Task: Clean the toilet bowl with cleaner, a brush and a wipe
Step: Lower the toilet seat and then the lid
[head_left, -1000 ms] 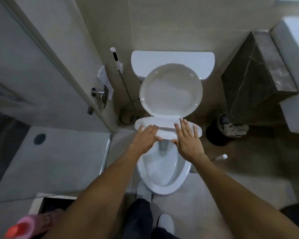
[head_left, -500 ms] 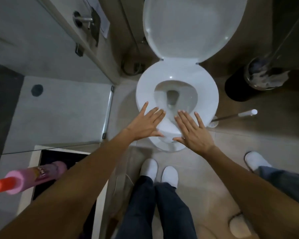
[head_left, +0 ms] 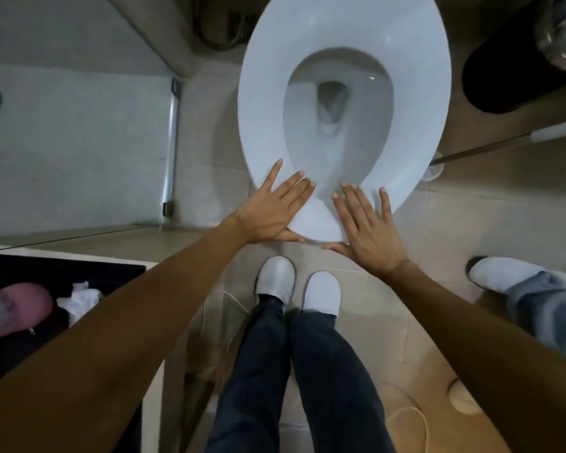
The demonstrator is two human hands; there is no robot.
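Observation:
The white toilet seat (head_left: 262,103) lies down over the bowl (head_left: 334,132), which holds a little water. My left hand (head_left: 272,210) and my right hand (head_left: 366,227) are both flat with straight fingers over the front edge of the seat, holding nothing. Right of the bowl, the toilet brush handle (head_left: 490,145) slants across the floor toward its holder. A pink cleaner bottle (head_left: 10,308) lies at the far left on a dark surface, next to a crumpled white wipe (head_left: 79,299).
A black waste bin (head_left: 517,70) with a liner stands at the upper right. A glass shower partition (head_left: 174,152) runs along the left. My feet in white slippers (head_left: 275,282) stand before the bowl. Another person's foot (head_left: 500,276) is at right.
The seat has come down from upright onto the bowl. The view has tilted down and closer, and both hands now lie flat over the seat's front edge.

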